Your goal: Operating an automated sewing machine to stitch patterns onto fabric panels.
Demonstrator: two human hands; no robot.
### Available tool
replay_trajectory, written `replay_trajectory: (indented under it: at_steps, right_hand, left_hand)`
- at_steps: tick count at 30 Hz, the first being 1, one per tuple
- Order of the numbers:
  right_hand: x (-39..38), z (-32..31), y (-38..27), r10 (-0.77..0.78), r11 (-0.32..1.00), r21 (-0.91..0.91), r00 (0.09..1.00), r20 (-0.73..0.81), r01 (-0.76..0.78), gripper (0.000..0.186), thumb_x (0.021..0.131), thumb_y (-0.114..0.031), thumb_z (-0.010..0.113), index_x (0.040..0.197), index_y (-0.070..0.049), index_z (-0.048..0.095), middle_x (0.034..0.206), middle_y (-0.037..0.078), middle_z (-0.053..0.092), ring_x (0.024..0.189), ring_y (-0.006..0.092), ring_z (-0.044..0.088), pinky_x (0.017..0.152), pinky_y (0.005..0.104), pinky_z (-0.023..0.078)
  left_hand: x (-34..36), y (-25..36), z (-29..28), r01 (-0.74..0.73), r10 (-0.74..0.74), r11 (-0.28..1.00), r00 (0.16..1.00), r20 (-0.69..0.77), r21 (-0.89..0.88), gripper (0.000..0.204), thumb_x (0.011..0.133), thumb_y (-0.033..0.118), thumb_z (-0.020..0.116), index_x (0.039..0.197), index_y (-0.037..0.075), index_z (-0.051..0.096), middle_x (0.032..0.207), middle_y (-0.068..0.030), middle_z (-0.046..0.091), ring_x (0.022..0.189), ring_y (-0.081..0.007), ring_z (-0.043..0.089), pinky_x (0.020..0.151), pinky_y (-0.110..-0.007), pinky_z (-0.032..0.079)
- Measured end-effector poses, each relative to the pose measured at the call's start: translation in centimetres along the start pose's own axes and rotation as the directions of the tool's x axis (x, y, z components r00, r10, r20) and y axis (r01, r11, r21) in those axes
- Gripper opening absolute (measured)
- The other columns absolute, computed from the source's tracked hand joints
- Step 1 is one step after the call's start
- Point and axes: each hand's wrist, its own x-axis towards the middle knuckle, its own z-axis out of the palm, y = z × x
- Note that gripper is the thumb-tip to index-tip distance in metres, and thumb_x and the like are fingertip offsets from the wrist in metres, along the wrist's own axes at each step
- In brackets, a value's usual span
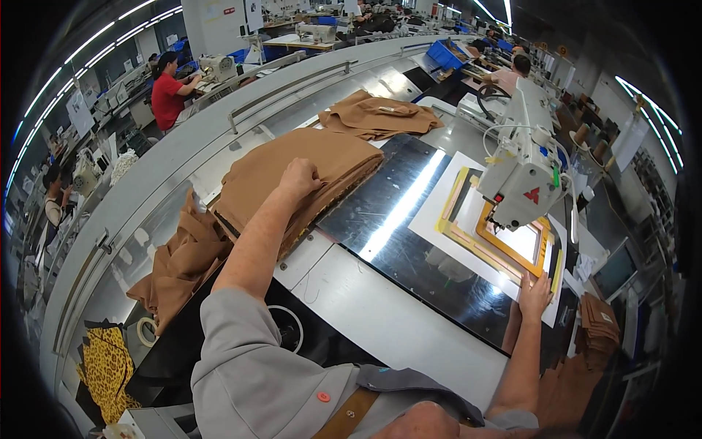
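Note:
My left hand [300, 180] is on top of a thick stack of brown fabric pieces [281, 161], its fingers closed in a pinch at the top layer near the stack's right edge. My right hand [535, 294] lies with fingers stretched on the near edge of a white sewing template [468, 252] with yellow tape strips. An orange frame [540, 265] sits on this template, under the head of a white industrial sewing machine [518, 175]. The template rests on a shiny black machine bed [387, 194].
Loose brown fabric [380, 115] lies beyond the stack, and a crumpled brown heap [186, 252] is left of it. Yellow leopard-print fabric [106, 366] and a tape roll [147, 331] are at lower left. More brown pieces [599, 322] hang at right. A person in red [170, 95] sits at another machine.

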Motion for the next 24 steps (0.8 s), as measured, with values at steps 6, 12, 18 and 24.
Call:
replay_trajectory:
  at_steps: [6,12,18,24]
  right_hand:
    - [0.0,-0.3,-0.2,0.001,1.0,-0.007,1.0,0.004,-0.001,0.076,0.1,-0.053,0.051,0.149,0.003,0.037,0.152,0.023,0.043,0.147,0.0389,0.031,0.12,0.0607,0.016]
    - [-0.3,-0.9,-0.6,0.046,0.999,-0.012,0.999,0.003,-0.045,0.078,0.099,-0.054,0.052,0.15,0.003,0.036,0.153,0.023,0.043,0.148,0.038,0.031,0.12,0.0599,0.017]
    - [-0.9,-1.0,0.1,-0.083,0.993,0.057,0.969,-0.234,0.099,0.066,0.096,-0.046,0.062,0.14,0.0,0.049,0.146,0.021,0.05,0.142,0.0362,0.039,0.117,0.0535,0.026]
    - [-5.2,-2.2,-1.6,-0.418,0.818,0.3,0.865,-0.278,0.491,0.033,0.1,-0.027,0.06,0.117,0.001,0.066,0.126,0.02,0.064,0.113,0.036,0.06,0.101,0.0433,0.046]
  left_hand:
    - [0.1,-5.0,0.2,0.396,-0.456,0.874,0.87,-0.19,-0.281,0.017,0.073,0.018,0.081,0.081,0.004,0.077,0.079,-0.0133,0.075,0.07,-0.0251,0.072,0.067,-0.037,0.057]
    - [-2.2,4.9,1.9,0.29,-0.126,0.094,0.952,0.278,-0.952,0.017,0.091,0.016,0.073,0.099,0.001,0.07,0.084,-0.0063,0.07,0.069,-0.0149,0.065,0.061,-0.03,0.054]
    - [-14.1,20.0,3.5,0.054,0.662,0.101,0.742,0.108,-0.993,0.004,0.088,0.004,0.07,0.091,0.002,0.07,0.112,-0.0061,0.067,0.102,-0.0147,0.062,0.088,-0.029,0.049]
    - [-19.9,21.0,7.9,-0.521,0.736,0.482,0.677,0.002,-0.704,0.04,0.089,0.024,0.074,0.123,0.005,0.063,0.137,-0.0149,0.059,0.119,-0.0305,0.061,0.1,-0.037,0.049]
